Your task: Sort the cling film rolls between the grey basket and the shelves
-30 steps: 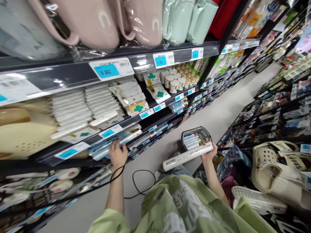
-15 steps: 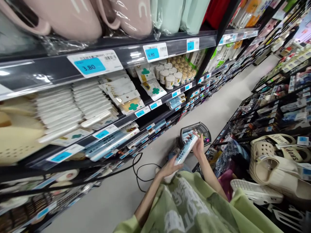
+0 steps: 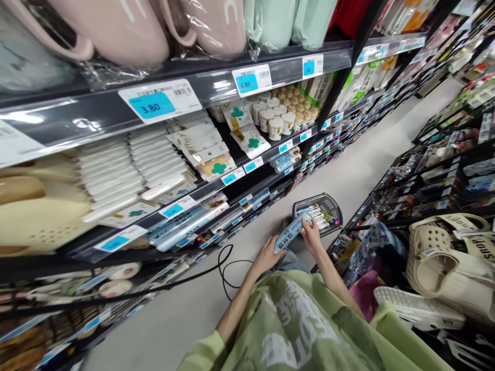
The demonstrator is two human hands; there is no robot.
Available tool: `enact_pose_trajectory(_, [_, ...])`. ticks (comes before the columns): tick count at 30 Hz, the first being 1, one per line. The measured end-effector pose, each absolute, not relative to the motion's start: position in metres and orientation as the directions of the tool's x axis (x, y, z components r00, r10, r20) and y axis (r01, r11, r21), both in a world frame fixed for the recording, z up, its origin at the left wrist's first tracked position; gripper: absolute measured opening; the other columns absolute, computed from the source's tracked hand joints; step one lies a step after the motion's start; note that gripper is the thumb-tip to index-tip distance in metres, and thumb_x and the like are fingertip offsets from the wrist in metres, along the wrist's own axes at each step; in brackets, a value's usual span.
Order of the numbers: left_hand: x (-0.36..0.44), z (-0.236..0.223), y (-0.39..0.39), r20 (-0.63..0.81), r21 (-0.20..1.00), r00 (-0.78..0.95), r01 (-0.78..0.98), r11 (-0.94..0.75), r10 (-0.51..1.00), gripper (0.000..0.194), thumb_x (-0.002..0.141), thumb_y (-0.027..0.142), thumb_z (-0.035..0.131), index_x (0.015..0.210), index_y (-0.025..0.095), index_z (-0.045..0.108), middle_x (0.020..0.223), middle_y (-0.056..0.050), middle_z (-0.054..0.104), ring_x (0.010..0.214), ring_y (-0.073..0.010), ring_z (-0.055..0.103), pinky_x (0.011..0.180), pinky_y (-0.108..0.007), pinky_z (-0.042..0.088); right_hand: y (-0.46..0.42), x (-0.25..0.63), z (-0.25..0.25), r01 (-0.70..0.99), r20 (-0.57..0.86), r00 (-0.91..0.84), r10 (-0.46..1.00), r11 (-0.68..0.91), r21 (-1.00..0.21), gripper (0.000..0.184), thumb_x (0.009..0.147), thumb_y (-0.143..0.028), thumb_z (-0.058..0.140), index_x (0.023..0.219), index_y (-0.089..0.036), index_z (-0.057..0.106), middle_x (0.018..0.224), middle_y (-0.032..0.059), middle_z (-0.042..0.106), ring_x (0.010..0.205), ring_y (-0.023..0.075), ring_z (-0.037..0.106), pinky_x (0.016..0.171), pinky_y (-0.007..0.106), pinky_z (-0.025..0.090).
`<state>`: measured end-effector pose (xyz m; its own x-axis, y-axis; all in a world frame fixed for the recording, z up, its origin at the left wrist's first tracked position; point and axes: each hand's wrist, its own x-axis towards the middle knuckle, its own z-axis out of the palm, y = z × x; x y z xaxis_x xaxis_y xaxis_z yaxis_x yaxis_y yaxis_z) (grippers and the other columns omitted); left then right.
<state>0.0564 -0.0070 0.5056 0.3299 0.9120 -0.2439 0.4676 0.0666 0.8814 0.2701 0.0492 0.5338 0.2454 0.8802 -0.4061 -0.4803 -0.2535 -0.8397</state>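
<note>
A long light-blue box of cling film with dark lettering is held slantwise in front of my body. My left hand grips its lower end, and my right hand is closed round the upper end. Just beyond the hands, a dark shopping basket stands on the floor. In it lie several white tube-like packs and something green and purple.
Shelves of mugs, packaged goods and price tags run along the left. On the right, a rack carries beige clogs and other wares. A black cable loops over the grey floor beside me.
The box has turned in my hands, so its lettered blue face now shows more fully. The white packs in the basket are more visible. The view has shifted slightly.
</note>
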Motion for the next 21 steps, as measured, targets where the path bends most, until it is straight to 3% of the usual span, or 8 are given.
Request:
enact_pose_trajectory(4, [0.074,0.502,0.000,-0.320,0.912,0.197,0.330,0.245,0.927,0.056,0.091,0.035,0.076,0.140,0.018,0.055,0.140,-0.020,0.069,0.129,-0.0343,0.068,0.110,-0.047,0.052,0.040,0.268,0.527,-0.474,-0.393,0.165,0.905,-0.276,-0.836,0.056,0.074,-0.054,0.097,0.120,-0.034,0.072,0.126,0.0013,0.079,0.116,0.0215,0.075,0.095,0.034,0.064])
enact_pose_trajectory(7, [0.091,0.500,0.008,-0.394,0.912,0.071,0.155,0.380,0.916,0.060,0.088,0.043,0.081,0.136,0.020,0.053,0.133,-0.019,0.072,0.122,-0.0340,0.070,0.105,-0.045,0.053,0.021,0.267,0.516,-0.327,-0.388,-0.019,0.922,-0.372,-0.869,0.067,0.065,-0.047,0.103,0.124,-0.031,0.073,0.135,0.0063,0.076,0.121,0.0252,0.073,0.100,0.039,0.062])
enact_pose_trajectory(9, [0.102,0.499,0.014,-0.424,0.905,-0.004,0.012,0.424,0.906,0.062,0.085,0.047,0.085,0.132,0.022,0.053,0.125,-0.017,0.074,0.115,-0.0322,0.072,0.100,-0.042,0.054,0.008,0.266,0.509,-0.187,-0.393,-0.155,0.906,-0.418,-0.889,0.076,0.056,-0.037,0.106,0.124,-0.029,0.072,0.125,0.0064,0.078,0.109,0.0247,0.075,0.096,0.039,0.062])
enact_pose_trajectory(11, [0.110,0.498,0.020,-0.445,0.893,-0.053,-0.104,0.439,0.894,0.063,0.080,0.050,0.089,0.126,0.024,0.054,0.116,-0.014,0.074,0.108,-0.0297,0.073,0.095,-0.039,0.055,-0.002,0.266,0.504,-0.065,-0.401,-0.240,0.884,-0.426,-0.902,0.074,0.058,-0.033,0.103,0.125,-0.027,0.072,0.109,0.0026,0.079,0.091,0.0211,0.074,0.086,0.036,0.063])
enact_pose_trajectory(15, [0.116,0.496,0.032,-0.487,0.847,-0.058,-0.274,0.455,0.871,0.062,0.076,0.049,0.095,0.117,0.024,0.057,0.113,-0.011,0.072,0.107,-0.0266,0.072,0.093,-0.035,0.056,-0.003,0.277,0.507,0.065,-0.396,-0.231,0.889,-0.392,-0.918,0.041,0.075,-0.035,0.087,0.113,-0.023,0.077,0.084,-0.0030,0.074,0.067,0.0156,0.062,0.068,0.028,0.056])
enact_pose_trajectory(18, [0.112,0.494,0.045,-0.554,0.749,-0.001,-0.438,0.497,0.833,0.061,0.076,0.047,0.095,0.118,0.023,0.058,0.120,-0.011,0.071,0.110,-0.0254,0.071,0.091,-0.035,0.060,0.012,0.296,0.518,0.171,-0.399,-0.228,0.888,-0.367,-0.915,0.039,0.074,-0.032,0.085,0.111,-0.022,0.081,0.082,-0.0032,0.074,0.066,0.0165,0.060,0.068,0.030,0.055])
enact_pose_trajectory(21, [0.106,0.491,0.063,-0.631,0.629,0.074,-0.533,0.565,0.772,0.058,0.072,0.036,0.099,0.114,0.022,0.062,0.114,-0.008,0.071,0.105,-0.0234,0.071,0.087,-0.036,0.064,0.028,0.315,0.523,0.268,-0.357,-0.208,0.911,-0.298,-0.916,0.051,0.067,-0.028,0.091,0.118,-0.022,0.082,0.097,-0.0002,0.080,0.085,0.0233,0.068,0.083,0.035,0.057])
